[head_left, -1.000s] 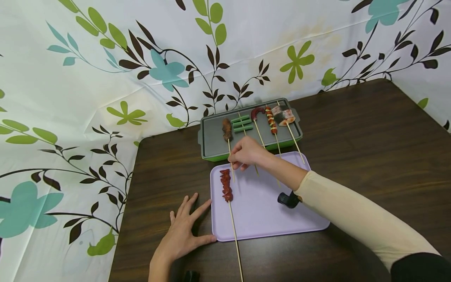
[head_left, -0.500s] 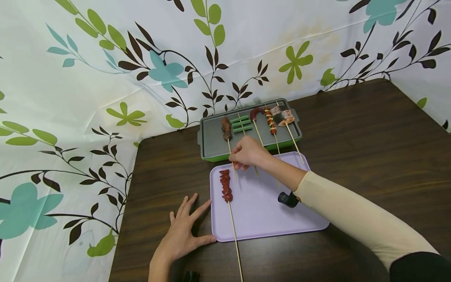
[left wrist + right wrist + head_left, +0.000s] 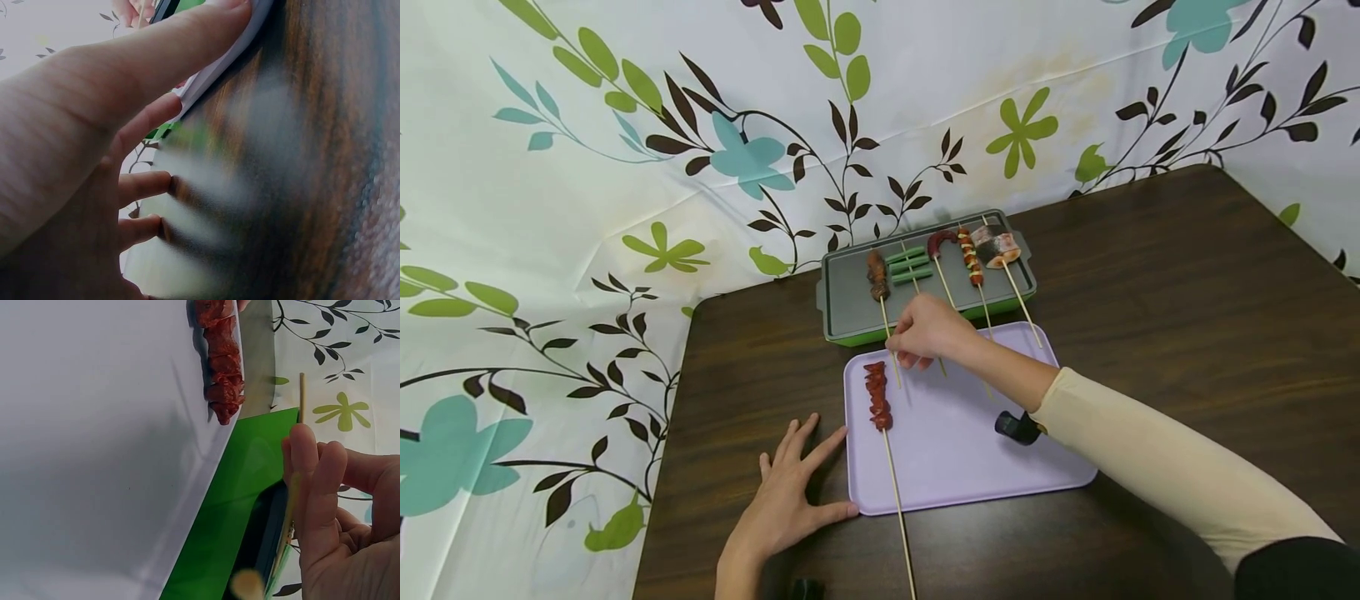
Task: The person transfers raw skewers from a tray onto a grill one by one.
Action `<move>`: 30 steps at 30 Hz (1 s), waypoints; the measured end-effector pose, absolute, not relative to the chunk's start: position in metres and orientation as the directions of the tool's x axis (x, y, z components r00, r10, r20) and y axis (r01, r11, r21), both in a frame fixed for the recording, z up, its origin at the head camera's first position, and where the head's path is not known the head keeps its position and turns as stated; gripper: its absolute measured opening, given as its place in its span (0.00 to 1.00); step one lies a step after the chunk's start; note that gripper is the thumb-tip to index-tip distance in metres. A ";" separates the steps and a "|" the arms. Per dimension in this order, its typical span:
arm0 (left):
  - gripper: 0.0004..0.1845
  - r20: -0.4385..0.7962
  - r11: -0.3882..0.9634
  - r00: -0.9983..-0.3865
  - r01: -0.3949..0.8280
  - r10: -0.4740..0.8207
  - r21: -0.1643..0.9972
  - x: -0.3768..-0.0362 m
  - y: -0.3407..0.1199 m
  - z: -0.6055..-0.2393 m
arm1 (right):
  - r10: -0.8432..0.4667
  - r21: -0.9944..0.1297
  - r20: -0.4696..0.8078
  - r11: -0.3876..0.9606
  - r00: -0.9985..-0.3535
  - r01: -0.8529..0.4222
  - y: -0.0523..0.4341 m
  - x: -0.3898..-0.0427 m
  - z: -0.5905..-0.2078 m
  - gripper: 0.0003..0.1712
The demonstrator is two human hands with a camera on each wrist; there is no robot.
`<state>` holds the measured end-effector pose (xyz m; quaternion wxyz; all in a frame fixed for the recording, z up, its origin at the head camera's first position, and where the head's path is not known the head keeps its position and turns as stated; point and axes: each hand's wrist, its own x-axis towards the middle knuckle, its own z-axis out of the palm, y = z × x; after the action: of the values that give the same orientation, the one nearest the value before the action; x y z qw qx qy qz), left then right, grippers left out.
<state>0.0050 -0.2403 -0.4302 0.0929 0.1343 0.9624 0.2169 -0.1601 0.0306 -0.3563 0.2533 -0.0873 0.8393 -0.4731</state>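
Wooden skewers: 5 on grill tray [image 3: 850,312], 1 on lilac tray [image 3: 970,467]; right hand [image 3: 928,332] pinching brown skewer [image 3: 880,287], left hand [image 3: 790,496] spread.

tray [image 3: 1045,467] right half free | red skewer [image 3: 877,395] blocks left | grill [image 3: 850,308] behind

Head view looks down from afar; both close wrist views share the lavender tray [image 3: 955,467].

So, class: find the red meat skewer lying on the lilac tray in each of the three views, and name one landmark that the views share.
Head: the red meat skewer lies near the left edge of the lilac tray, its stick pointing toward the viewer.
Left wrist: not in it; only the tray's edge shows under the left hand.
Right wrist: at top centre, on the tray.
Shared landmark: the lilac tray.
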 end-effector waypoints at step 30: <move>0.50 -0.118 0.867 -0.948 0.213 0.295 0.451 0.005 -0.241 -0.429 | -0.656 -0.868 -0.296 0.489 -0.694 -0.091 0.050 -0.056 -0.353 0.04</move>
<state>0.0052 -0.2407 -0.4293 0.0919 0.1322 0.9617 0.2217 -0.0564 0.0504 -0.3528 0.3143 -0.2323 0.8035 -0.4490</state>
